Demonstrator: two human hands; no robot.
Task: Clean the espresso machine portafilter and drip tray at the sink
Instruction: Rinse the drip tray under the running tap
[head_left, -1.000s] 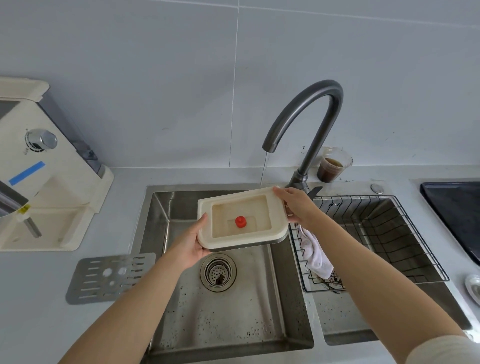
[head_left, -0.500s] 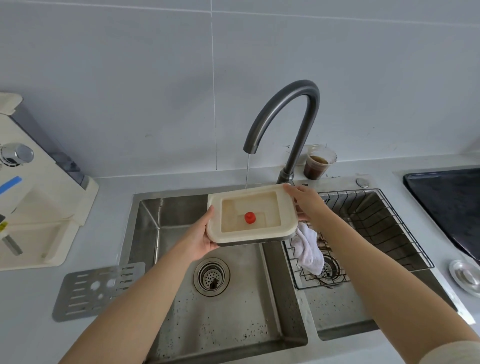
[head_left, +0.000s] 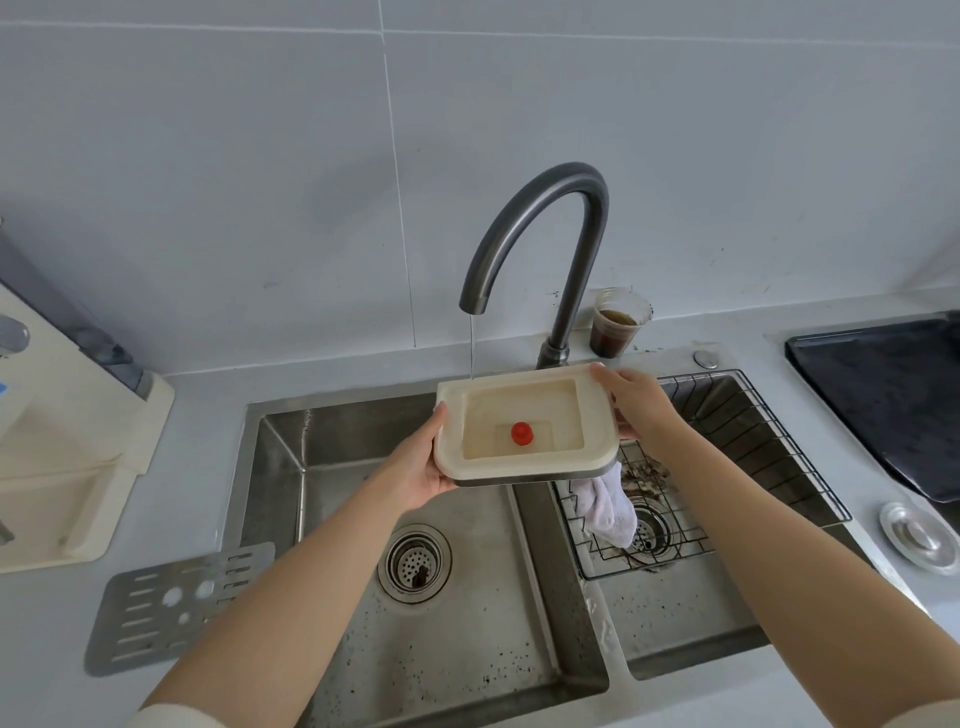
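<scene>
Both hands are clamped on the drip tray (head_left: 519, 470): left hand (head_left: 415, 467) cupping its left edge, right hand (head_left: 636, 402) pinching the far right corner, level above the sink (head_left: 291, 467) under the faucet (head_left: 540, 218). Stiff plastic, probably slick. The water pooled round the red float (head_left: 521, 434) adds sloshing weight, so opposite-edge holds look wise.

One drip tray (head_left: 524, 470), two hands (head_left: 415, 470) (head_left: 636, 402)
</scene>
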